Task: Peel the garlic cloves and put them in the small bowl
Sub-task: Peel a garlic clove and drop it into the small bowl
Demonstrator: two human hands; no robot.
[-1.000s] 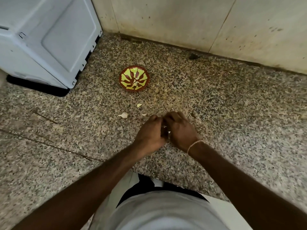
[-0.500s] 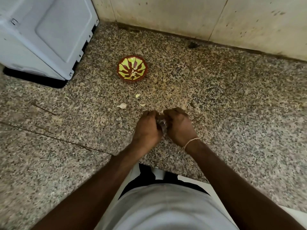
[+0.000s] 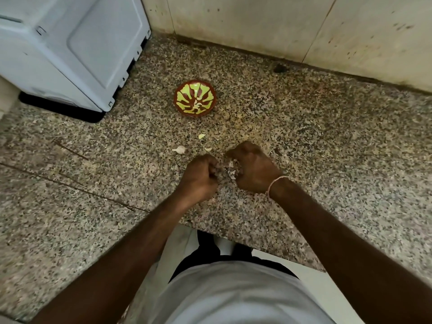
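A small red bowl (image 3: pixel 180 106) with a yellow-green pattern sits on the speckled granite counter (image 3: pixel 304 136), with a few pale garlic pieces inside. Nearer me, my right hand (image 3: pixel 253 170) curls round a garlic clove (image 3: pixel 232 168) whose papery skin shows between the fingers. My left hand (image 3: pixel 198 177) is fisted just left of it, its fingertips pinching at the skin. An unpeeled clove (image 3: pixel 179 149) lies on the counter left of my hands. Two small peel scraps (image 3: pixel 201 136) lie between the hands and the bowl.
A white appliance (image 3: pixel 70 50) stands at the back left on a dark base. A tiled wall (image 3: pixel 280 24) closes the back. The counter's front edge (image 3: pixel 233 239) runs just under my forearms. A dark spot (image 3: pixel 280 68) lies near the wall.
My hands have drawn slightly apart, so more of the clove and its loose skin shows between them. The view has shifted a little.
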